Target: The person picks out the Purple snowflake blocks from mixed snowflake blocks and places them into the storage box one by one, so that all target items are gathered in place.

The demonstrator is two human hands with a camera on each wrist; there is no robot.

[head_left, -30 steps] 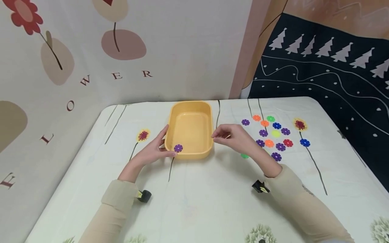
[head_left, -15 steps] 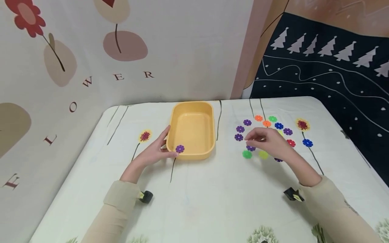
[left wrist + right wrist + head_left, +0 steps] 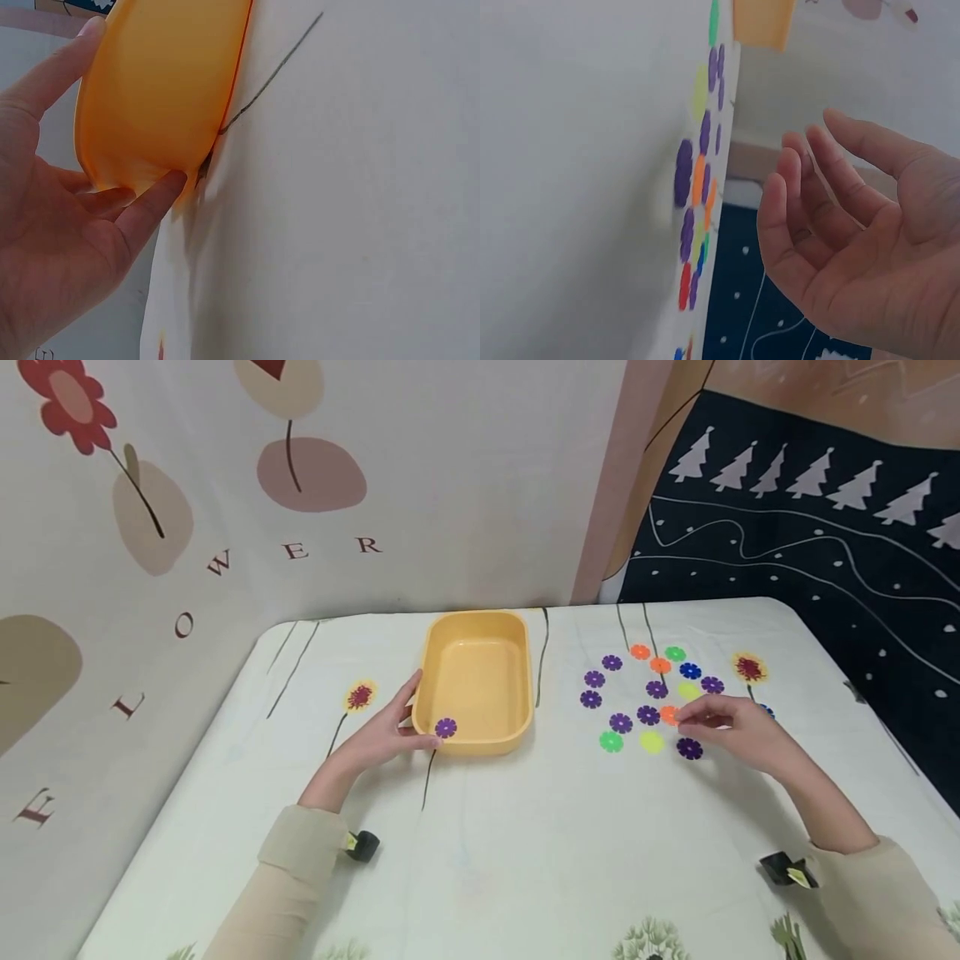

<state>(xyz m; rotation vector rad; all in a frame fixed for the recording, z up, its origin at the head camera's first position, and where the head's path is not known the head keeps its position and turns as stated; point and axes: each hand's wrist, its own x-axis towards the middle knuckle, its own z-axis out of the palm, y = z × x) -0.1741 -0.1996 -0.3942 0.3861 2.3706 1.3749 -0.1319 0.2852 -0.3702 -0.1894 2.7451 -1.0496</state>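
A yellow rectangular plastic tub [image 3: 474, 747] stands at the middle of the table. My left hand [image 3: 386, 731] grips its near left corner, thumb at the front and fingers along the left side; the left wrist view also shows this hand [image 3: 82, 202] against the tub [image 3: 161, 82]. One purple flower-shaped disc [image 3: 446, 727] is inside the near left corner. My right hand [image 3: 738, 728] hovers over the scattered discs, nearest an orange disc [image 3: 670, 716]. In the right wrist view that hand [image 3: 847, 217] has loosely bent fingers, with nothing between them, apart from the discs.
Several flat flower discs lie right of the tub, among them purple [image 3: 620, 723], green [image 3: 611, 742], yellow [image 3: 652, 742] and blue [image 3: 690, 671]. The white tablecloth [image 3: 525, 852] bears printed flowers. A patterned cloth wall [image 3: 450, 527] rises behind the table.
My right hand has moved right, from the tub's right rim to above the discs. Two purple discs now show at the left of the group where the hand had been. My left hand has stayed put.
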